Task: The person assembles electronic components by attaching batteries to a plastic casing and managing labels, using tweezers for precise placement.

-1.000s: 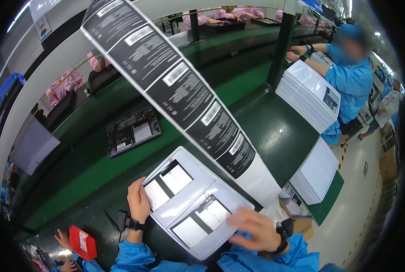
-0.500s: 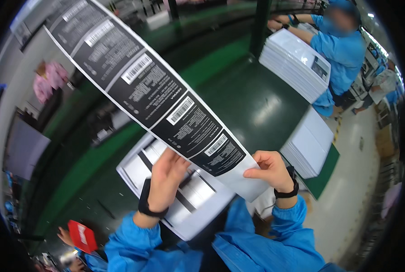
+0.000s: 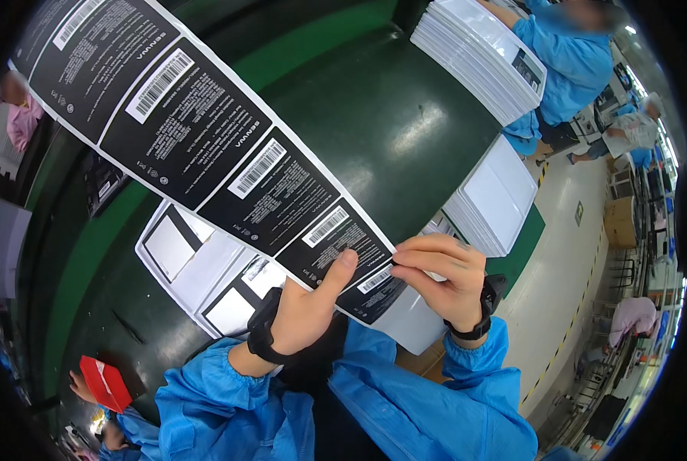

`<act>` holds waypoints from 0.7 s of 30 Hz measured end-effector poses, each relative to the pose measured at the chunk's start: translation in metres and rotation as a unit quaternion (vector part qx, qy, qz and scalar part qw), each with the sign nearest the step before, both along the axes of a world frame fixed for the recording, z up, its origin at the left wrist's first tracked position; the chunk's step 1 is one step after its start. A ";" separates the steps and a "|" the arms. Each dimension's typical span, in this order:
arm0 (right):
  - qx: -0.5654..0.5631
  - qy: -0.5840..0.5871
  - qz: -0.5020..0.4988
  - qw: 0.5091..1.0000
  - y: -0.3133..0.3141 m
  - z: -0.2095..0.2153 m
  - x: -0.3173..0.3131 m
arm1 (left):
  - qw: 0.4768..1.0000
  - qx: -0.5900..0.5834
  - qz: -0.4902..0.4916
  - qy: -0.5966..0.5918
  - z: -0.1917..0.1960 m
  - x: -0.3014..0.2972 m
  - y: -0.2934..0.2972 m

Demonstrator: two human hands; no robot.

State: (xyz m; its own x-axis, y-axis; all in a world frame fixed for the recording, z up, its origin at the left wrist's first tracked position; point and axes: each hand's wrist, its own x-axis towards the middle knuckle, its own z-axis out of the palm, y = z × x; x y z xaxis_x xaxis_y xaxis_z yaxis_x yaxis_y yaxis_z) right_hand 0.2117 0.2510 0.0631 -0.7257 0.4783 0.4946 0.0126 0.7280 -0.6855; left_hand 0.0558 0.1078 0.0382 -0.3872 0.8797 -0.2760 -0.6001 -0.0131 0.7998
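A long strip of black labels [image 3: 197,131], each with a white barcode patch and small print, slants from the upper left down to a bare whitish end [image 3: 409,326]. My left hand [image 3: 309,315] grips its lower left edge, thumb on top and the other fingers hidden beneath. At the opposite edge, my right hand [image 3: 447,280] pinches the strip between thumb and fingertips, beside the lowest label. Partly covered by the strip, a white tray [image 3: 205,288] holding flat pieces with dark bands lies on the dark green table.
White stacked sheets or boxes [image 3: 478,58] stand at the far right, with another white stack [image 3: 493,200] nearer me. A co-worker in blue [image 3: 566,65] is beyond them. At lower left, another person's hand [image 3: 82,386] touches a red box [image 3: 105,384].
The strip has come closer to my view. My left thumb now lies on its printed face, and my right hand has shifted up the edge to the lowest label.
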 end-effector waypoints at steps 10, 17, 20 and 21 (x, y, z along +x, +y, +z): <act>-0.048 -0.066 0.033 0.996 0.000 0.007 -0.007 | 1.000 0.015 -0.023 0.011 0.003 -0.007 -0.015; 0.062 -0.086 0.084 0.991 0.001 0.015 -0.009 | 0.997 0.001 -0.014 -0.078 0.005 -0.012 -0.018; 0.050 -0.075 0.099 0.991 0.003 0.018 -0.006 | 0.995 0.000 -0.022 -0.097 0.009 -0.011 -0.018; 0.051 -0.074 0.100 0.991 0.004 0.021 -0.008 | 0.995 -0.003 -0.035 -0.089 0.009 -0.012 -0.019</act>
State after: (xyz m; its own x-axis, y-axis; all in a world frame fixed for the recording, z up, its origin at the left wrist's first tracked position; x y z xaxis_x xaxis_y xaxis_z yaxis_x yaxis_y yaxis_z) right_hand 0.2036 0.2546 0.0846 -0.8686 0.2709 0.4148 -0.0439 0.7920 -0.6090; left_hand 0.0438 0.0889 0.0473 -0.2706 0.9009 -0.3393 -0.7312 0.0369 0.6812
